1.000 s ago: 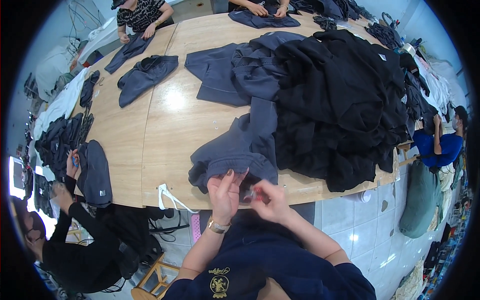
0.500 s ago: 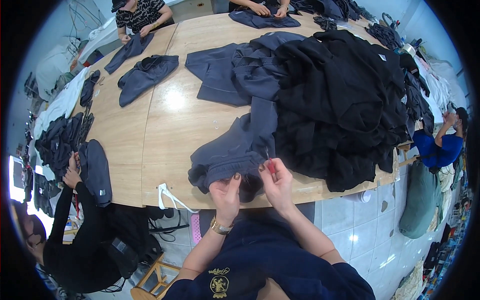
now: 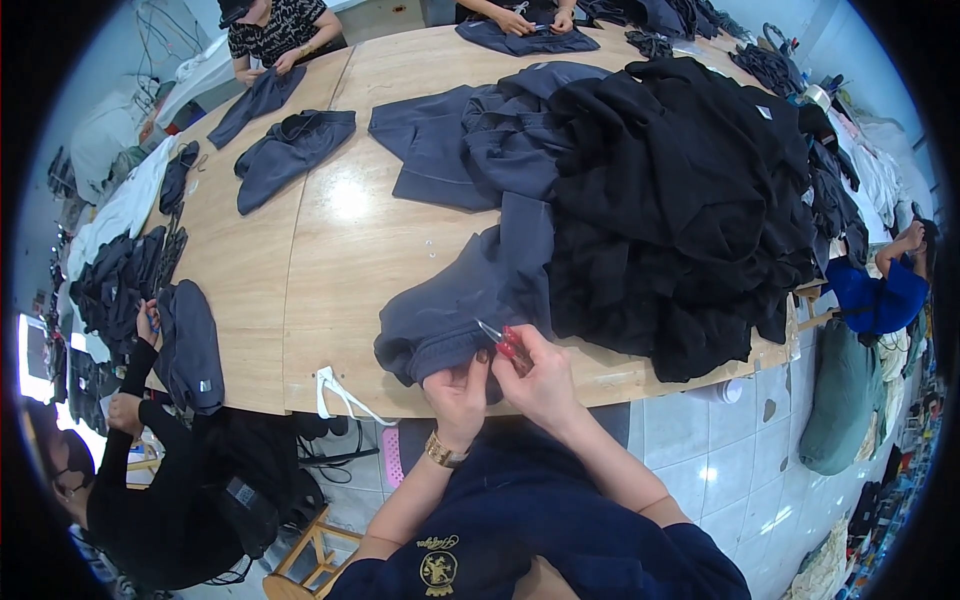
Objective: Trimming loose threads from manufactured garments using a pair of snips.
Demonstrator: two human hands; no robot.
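Observation:
A dark grey pair of elastic-waisted shorts or trousers (image 3: 440, 305) lies at the near edge of the table in front of me. My left hand (image 3: 458, 402) pinches its gathered waistband between thumb and fingers. In my right hand (image 3: 540, 380) is a small pair of thread snips (image 3: 508, 342) with red handles. Their metal tips point up and to the left, close over the waistband beside my left thumb. Both hands nearly touch. My fingers hide part of the waistband's near side, and I cannot make out any thread there.
A large heap of black garments (image 3: 690, 190) covers the right of the wooden table (image 3: 340, 270). More grey garments (image 3: 430, 140) lie beyond. A white looped piece (image 3: 335, 390) hangs at the near edge. Co-workers handle garments at the left and far sides; another person (image 3: 875, 295) is at right.
My right hand has swung left toward my left hand, bringing the snips' tips over the waistband. The co-worker at left has drawn one hand back from the pile.

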